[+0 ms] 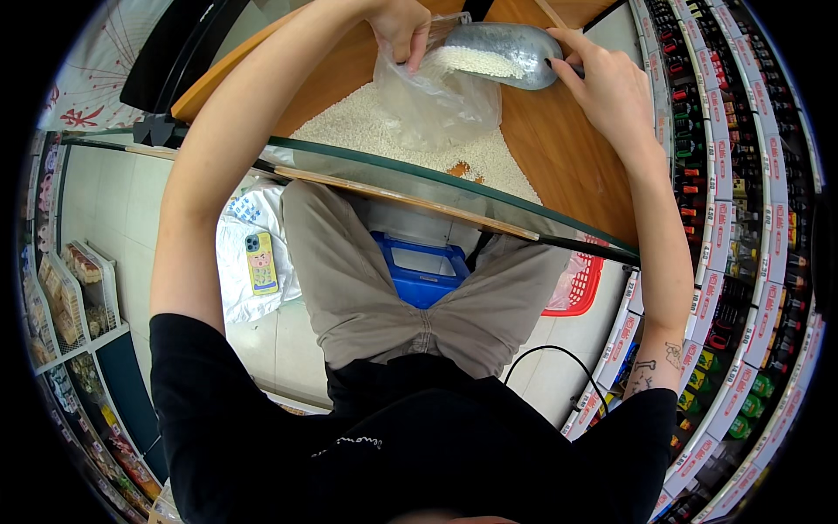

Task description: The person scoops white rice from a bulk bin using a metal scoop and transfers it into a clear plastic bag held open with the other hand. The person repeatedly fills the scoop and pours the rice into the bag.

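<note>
My left hand [404,33] pinches the rim of a clear plastic bag [438,108] and holds its mouth up. In my right hand [599,75] is a metal scoop [546,56], gripped at its handle end. The scoop lies tilted with its front in the bag's mouth, and white rice [481,62] runs along it toward the bag. Beneath the bag, loose rice [340,128] is spread over the floor of a wooden bin [563,150]. How much rice the bag holds cannot be told through the cloudy plastic.
A glass panel [419,167] edges the bin between my body and the rice. Below are a blue plastic stool [425,288], a red basket [582,291] and a phone [262,262] on a white sack [236,295]. Shelves of bottles [733,295] curve along the right; packaged goods [91,288] stand left.
</note>
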`<state>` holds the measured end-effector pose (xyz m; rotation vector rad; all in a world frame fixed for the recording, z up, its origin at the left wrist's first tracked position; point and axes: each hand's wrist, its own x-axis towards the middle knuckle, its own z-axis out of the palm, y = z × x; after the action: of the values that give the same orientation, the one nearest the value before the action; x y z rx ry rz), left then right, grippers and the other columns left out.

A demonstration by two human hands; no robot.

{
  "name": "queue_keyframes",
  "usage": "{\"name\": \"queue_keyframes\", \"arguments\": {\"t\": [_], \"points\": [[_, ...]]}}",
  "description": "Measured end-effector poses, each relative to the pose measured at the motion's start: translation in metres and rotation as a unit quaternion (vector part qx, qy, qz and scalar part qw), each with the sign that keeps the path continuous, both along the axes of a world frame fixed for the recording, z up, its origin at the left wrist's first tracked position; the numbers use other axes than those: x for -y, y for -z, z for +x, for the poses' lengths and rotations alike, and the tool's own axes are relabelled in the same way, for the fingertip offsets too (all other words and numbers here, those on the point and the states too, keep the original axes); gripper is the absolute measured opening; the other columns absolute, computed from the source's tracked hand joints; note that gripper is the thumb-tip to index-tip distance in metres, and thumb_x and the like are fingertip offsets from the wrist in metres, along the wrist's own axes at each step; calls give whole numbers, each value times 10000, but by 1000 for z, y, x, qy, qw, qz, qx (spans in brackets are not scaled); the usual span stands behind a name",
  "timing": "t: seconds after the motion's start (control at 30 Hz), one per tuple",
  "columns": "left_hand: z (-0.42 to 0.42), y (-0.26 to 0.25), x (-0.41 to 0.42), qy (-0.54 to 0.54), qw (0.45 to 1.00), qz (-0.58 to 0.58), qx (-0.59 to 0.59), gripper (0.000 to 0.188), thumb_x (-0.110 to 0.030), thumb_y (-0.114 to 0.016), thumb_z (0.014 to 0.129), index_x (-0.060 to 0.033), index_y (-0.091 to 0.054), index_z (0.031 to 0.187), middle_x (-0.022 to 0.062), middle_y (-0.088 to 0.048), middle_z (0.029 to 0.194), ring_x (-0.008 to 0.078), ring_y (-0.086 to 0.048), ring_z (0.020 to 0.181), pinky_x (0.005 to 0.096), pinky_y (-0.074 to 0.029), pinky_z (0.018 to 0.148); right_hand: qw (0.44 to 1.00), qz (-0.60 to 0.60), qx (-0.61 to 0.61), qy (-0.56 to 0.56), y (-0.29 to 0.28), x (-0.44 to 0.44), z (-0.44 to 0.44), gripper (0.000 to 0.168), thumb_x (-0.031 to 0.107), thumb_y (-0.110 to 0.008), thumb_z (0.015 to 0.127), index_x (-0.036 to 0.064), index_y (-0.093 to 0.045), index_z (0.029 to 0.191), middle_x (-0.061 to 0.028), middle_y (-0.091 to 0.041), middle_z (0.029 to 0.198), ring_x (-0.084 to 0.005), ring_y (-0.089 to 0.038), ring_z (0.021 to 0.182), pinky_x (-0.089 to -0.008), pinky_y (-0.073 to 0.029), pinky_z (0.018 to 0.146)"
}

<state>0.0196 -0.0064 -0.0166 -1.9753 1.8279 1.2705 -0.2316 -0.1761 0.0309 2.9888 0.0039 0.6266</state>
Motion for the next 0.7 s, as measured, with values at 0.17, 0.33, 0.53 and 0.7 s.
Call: {"name": "queue_keyframes", "arguments": {"t": [0.17,0.33,0.53,0.7], "points": [[7,10,2,25,999,-13,-19,279,-142,-661,800,-81,-740,1061,32,-691,899,167,-614,823,308,-489,752,998,-49,26,5,-2,-4,1,326,236,-666,882,213,-629,1206,-36,-702,798,-245,-680,727,-369,-518,597],[15,19,3,33,999,-6,-38,283,-146,-658,803,-92,-740,1069,23,-693,893,157,-612,825,309,-491,745,991,-117,61,-29,-11,-7,1,352,228,-673,875,251,-613,1222,7,-686,776,-194,-672,681,-323,-497,550],[9,13,2,2,1000,7,-29,290,-142,-654,802,-103,-738,1077,16,-699,907,152,-616,822,302,-499,740,990,-63,71,-104,-30,2,-6,305,166,-687,821,216,-664,1121,-9,-690,788,-203,-677,684,-320,-516,579],[10,18,2,-32,998,36,-48,291,-138,-653,801,-105,-741,1076,20,-701,908,156,-617,818,301,-504,742,985,52,-73,-146,-23,-5,-10,256,136,-654,790,166,-666,1043,-53,-708,779,-258,-682,704,-375,-524,605]]}}
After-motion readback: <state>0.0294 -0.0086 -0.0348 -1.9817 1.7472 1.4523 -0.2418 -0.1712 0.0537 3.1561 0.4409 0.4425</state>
